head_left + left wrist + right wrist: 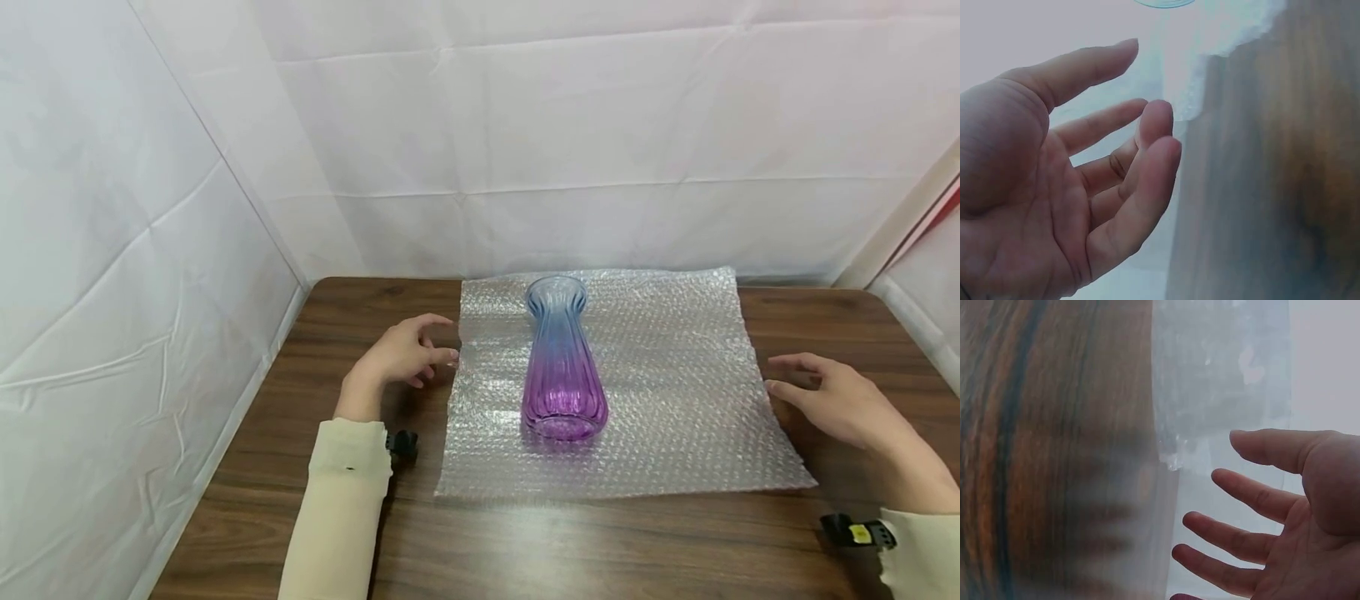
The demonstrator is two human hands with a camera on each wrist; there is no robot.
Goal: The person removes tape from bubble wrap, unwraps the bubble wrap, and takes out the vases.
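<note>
A ribbed glass vase (564, 367), blue at its mouth and purple at its base, lies on its side on a sheet of bubble wrap (667, 400). Its mouth points to the back of the table. My left hand (405, 350) is at the sheet's left edge, fingertips right by the plastic, with nothing in its grasp. In the left wrist view the fingers (1157, 187) are loosely bent and the thumb stands apart. Beyond the sheet's right edge is my right hand (840, 400), its fingers (1229, 537) spread and holding nothing.
The wrap lies flat on a dark wood-grain table (510, 550) with rounded back corners. White cloth (600, 125) hangs behind the table and along its left side. Black wrist devices (855, 532) sit at both cuffs.
</note>
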